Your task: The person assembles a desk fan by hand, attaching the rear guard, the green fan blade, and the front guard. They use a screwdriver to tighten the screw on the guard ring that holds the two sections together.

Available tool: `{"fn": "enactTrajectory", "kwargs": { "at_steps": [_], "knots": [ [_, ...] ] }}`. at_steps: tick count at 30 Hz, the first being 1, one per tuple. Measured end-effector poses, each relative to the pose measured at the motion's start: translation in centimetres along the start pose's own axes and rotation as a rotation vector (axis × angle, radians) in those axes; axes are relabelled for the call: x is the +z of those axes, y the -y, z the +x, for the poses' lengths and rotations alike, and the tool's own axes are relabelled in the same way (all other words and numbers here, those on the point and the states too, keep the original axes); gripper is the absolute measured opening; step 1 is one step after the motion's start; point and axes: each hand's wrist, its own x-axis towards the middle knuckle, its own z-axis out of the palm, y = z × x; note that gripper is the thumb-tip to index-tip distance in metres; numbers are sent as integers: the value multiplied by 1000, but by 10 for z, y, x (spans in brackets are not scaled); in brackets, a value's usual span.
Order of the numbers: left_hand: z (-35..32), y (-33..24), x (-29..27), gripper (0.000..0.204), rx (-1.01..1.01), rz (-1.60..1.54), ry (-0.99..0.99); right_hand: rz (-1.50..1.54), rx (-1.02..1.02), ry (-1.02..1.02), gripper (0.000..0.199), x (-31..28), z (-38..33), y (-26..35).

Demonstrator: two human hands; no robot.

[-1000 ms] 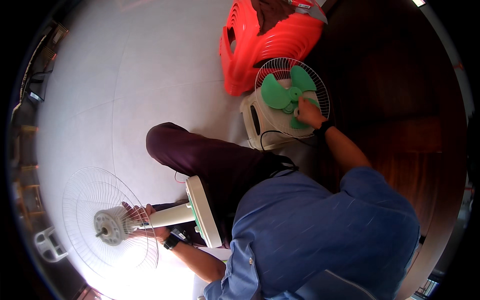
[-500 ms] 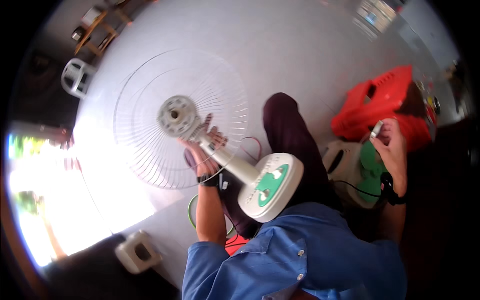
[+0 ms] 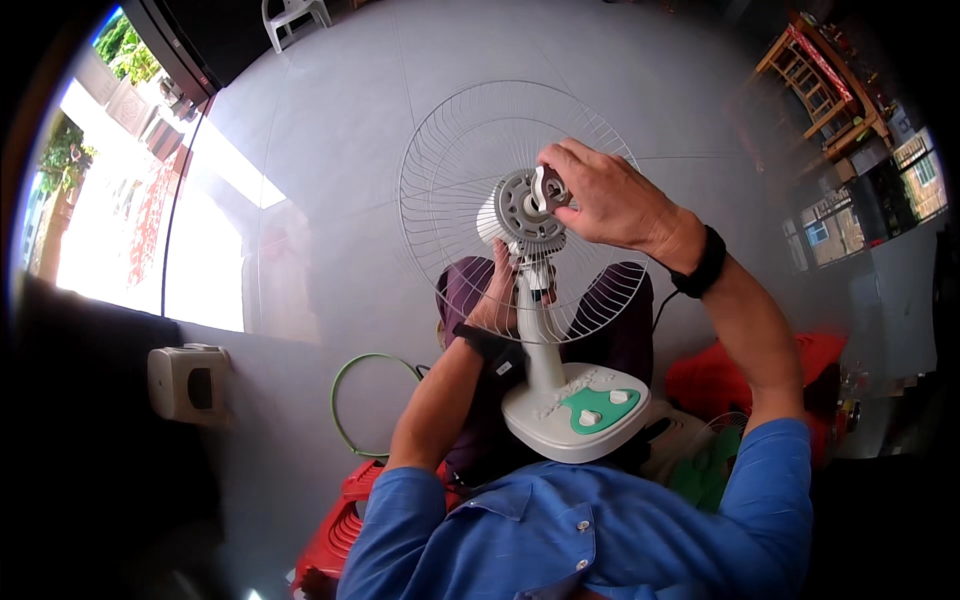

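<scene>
A table fan stands tilted against my lap, its white base carrying a green panel with two knobs. Its round wire rear guard surrounds the grey motor front, and no blades are mounted on it. Behind the guard, my left hand grips the fan's neck just under the motor, its fingers partly hidden. My right hand pinches a small white plastic nut at the hub in the guard's middle. Whether the nut is threaded on cannot be made out.
A green hoop lies on the floor at left, near a red plastic item and a beige stool. Red plastic and green fan blades are at right. Farther off are a white chair and wooden furniture.
My right hand has brought the white nut from the right side to the fan's hub. The fan has become more upright, and the whole view has turned.
</scene>
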Motion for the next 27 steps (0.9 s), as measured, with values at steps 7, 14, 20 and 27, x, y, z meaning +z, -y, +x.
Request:
{"fn": "enactTrajectory", "kwargs": {
  "at_steps": [7, 14, 20, 27],
  "knots": [
    [-5, -5, -8, 96, 42, 82, 69, 98, 67, 34, 46, 36, 4, -7],
    [-3, -4, -2, 102, 35, 85, 40, 231, 82, -25, 49, 53, 2, -12],
    [-4, -3, -2, 98, 60, 87, 75, 261, 52, -23, 49, 54, 2, -12],
    [-3, -5, -6, 104, 21, 92, 45, 303, 203, 11, 56, 56, 3, -13]
  ]
}}
